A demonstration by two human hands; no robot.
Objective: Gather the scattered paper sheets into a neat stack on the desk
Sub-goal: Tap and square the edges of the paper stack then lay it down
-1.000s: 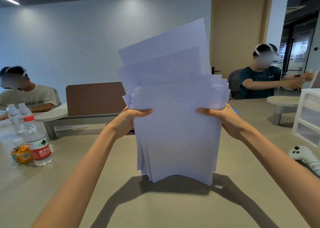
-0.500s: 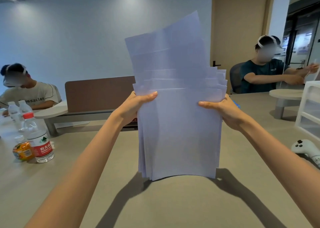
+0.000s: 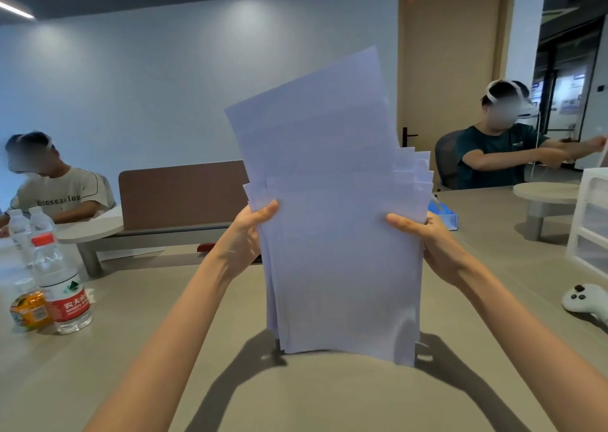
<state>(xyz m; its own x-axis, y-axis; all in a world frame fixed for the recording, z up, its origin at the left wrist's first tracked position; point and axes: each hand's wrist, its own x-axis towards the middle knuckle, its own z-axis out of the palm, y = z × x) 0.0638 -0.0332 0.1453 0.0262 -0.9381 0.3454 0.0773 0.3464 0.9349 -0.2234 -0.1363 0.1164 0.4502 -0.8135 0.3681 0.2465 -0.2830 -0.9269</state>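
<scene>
Far left of the frame: a water bottle (image 3: 62, 287) with a red cap and a small orange bottle (image 3: 29, 306) just beside it, standing on the desk (image 3: 312, 395), well apart from the work.

Left of centre: left hand (image 3: 245, 237) clamped on the left edge of the paper sheets (image 3: 342, 234), thumb (image 3: 265, 209) across the front face, remaining fingers hidden behind the paper.

Centre: sheets held upright as one bundle, bottom edge low over the desk or just touching it; contact cannot be told, though the right corner hangs lower than the left. Top edges ragged, several sheets poking up and skewed toward the upper middle of the frame, a stepped fan of corners at the upper right.

Right of centre: right hand (image 3: 431, 244) gripping the right edge in the same way, thumb in front, other fingers out of sight.

Far right: a white game controller (image 3: 584, 300) lying on the desk, clear of the sheets.

Probably mid-jogging. To do it well: loosen both grips slightly, level the bundle, tap the bottom edge squarely on the desk so tall sheets drop. Then turn onto a long side and tap again. Too tight a pinch likely keeps the skewed sheets locked in place.
</scene>
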